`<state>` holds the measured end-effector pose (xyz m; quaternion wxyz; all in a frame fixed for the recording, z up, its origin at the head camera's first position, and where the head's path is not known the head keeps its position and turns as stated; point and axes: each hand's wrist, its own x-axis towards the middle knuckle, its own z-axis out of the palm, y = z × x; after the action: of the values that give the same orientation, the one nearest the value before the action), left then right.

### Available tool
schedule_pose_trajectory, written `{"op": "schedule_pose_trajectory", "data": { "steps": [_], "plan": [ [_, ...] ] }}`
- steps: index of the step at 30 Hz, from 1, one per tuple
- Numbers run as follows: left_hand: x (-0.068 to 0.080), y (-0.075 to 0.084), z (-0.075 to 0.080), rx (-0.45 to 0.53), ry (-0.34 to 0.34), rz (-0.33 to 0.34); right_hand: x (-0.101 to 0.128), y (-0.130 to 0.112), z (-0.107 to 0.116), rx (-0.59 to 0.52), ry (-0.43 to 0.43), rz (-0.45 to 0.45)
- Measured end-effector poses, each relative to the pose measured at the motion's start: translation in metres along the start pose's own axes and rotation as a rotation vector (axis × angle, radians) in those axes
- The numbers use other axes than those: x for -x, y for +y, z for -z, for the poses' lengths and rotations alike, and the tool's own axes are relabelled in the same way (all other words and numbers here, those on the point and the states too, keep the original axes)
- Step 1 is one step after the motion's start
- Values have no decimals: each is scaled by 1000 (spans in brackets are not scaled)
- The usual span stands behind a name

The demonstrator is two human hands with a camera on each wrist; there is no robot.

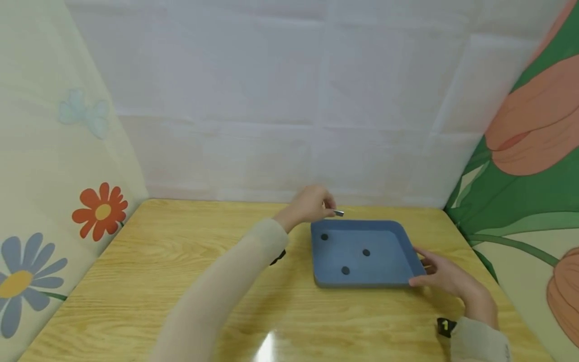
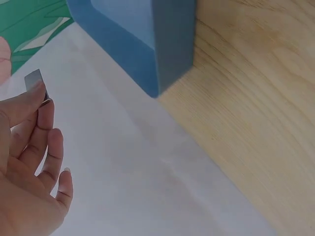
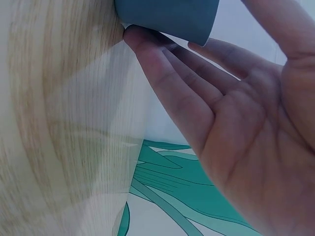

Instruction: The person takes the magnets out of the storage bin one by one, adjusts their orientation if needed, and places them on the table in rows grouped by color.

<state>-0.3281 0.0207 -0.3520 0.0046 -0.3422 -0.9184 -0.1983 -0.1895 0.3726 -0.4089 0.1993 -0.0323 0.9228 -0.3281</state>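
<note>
My left hand (image 1: 307, 206) hovers over the far left corner of the blue tray (image 1: 398, 232), at about twelve o'clock from the tray's middle, and pinches a small metal piece (image 1: 339, 213) between thumb and fingertips; in the left wrist view the same grey piece (image 2: 35, 81) shows as a flat, bright sliver sticking out past the fingers (image 2: 29, 105), with the rest of the hand loosely spread. The piece sits in the air just above the tray's back rim, not yet inside it. I judge it light, stiff and smooth, so likely slippery: a pinch across its flat faces close to the middle looks the safest hold, since an end grip could let it pivot out. Three dark round pieces lie on the tray floor, one (image 1: 324, 237) at ten o'clock, one (image 1: 366, 253) near the centre, one (image 1: 346, 270) at seven o'clock, all well apart from each other. My right hand (image 1: 445, 276) rests at the tray's near right corner, around four o'clock, fingers straight and touching the wall, gripping nothing; the right wrist view shows the fingertips (image 3: 147, 46) pressed under the tray's edge (image 3: 167, 17). The tray sits flat on the wooden table (image 1: 181, 261), with floral panels at nine and three o'clock.
</note>
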Motion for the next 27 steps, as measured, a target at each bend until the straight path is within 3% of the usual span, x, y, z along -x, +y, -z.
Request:
{"op": "schedule_pose_trajectory", "data": {
  "steps": [12, 27],
  "plan": [
    [26, -28, 12, -18, 38, 56, 1, 0, 3, 11, 1, -14],
    [56, -61, 3, -27, 20, 161, -1, 2, 1, -4, -6, -15]
  ]
}}
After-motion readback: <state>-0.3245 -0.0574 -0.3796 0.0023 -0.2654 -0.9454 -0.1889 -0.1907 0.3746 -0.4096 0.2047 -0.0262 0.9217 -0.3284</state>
